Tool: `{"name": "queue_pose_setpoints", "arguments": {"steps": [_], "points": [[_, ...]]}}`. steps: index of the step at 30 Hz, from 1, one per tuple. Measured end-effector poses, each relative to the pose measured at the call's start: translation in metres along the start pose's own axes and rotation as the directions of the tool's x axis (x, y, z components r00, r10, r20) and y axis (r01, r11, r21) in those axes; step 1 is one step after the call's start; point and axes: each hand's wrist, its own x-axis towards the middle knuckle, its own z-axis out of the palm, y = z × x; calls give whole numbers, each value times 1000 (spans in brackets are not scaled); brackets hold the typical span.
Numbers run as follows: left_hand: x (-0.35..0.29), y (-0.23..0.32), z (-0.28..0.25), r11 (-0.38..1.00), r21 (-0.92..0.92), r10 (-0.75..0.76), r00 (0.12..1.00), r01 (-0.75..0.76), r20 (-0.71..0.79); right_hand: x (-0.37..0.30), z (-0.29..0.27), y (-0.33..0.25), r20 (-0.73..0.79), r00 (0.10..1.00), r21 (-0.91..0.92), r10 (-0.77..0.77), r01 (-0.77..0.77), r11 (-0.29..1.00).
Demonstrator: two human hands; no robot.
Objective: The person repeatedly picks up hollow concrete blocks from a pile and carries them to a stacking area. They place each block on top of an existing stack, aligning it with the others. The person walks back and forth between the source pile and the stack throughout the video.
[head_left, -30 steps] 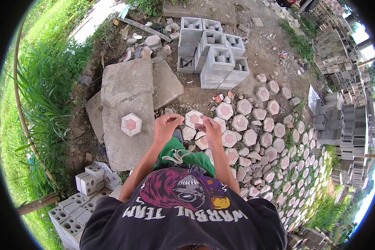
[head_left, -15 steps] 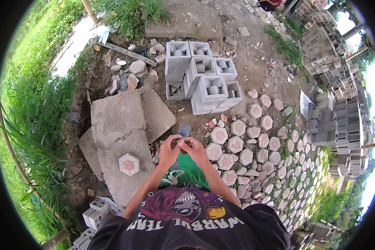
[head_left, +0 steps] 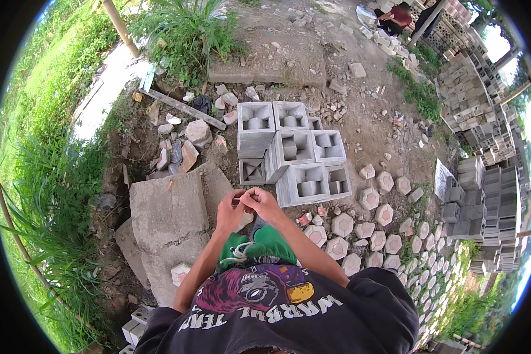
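Note:
My left hand (head_left: pixel 229 209) and my right hand (head_left: pixel 262 204) meet in front of my body, fingers curled and fingertips pressed together. Whatever the fingertips hold, if anything, is too small to make out. Just beyond the hands stands a stack of grey hollow concrete blocks (head_left: pixel 304 184), the nearest thing ahead of them. To the left lies a cracked concrete slab (head_left: pixel 165 206), and a hexagonal paver (head_left: pixel 180 273) with a reddish centre rests on its near part. Neither hand touches the blocks or the slab.
Many hexagonal pavers (head_left: pixel 337 248) cover the ground at right. Rubble (head_left: pixel 198 133) and a long narrow bar (head_left: pixel 186 108) lie at the far left. Grey blocks (head_left: pixel 469 187) are piled at far right. A person (head_left: pixel 394 19) sits at the back, and tall grass (head_left: pixel 59 206) borders the left.
My view has shifted, so the block stack and slab sit lower in the picture and the person at the back shows more fully. My hands stay together, now appearing closer to the blocks.

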Motion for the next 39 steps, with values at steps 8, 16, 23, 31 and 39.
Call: {"name": "queue_pose_setpoints", "arguments": {"steps": [8, 16, 23, 31, 39], "points": [[74, -32, 11, 993, -51, -105, 994, 107, 34, 61, -33, 2, -88, 993, 28, 80, -78, 997], [137, -146, 28, 970, 144, -224, 951, 196, 214, 112, -79, 119, -322, 882, 168, 343, -303, 938], [237, -397, 41, 793, 512, -538, 773, 330, 335, 168, -156, 335, -523, 521, 309, 675, -622, 720], [380, -531, 64, 567, 805, -598, 758, 172, 259, 269, -273, 499, -587, 486, 192, 647, -693, 695], [569, -630, 109, 451, 852, -589, 628, -267, 509, 408, -357, 583, -400, 366, 398, 841, -757, 518]]}}
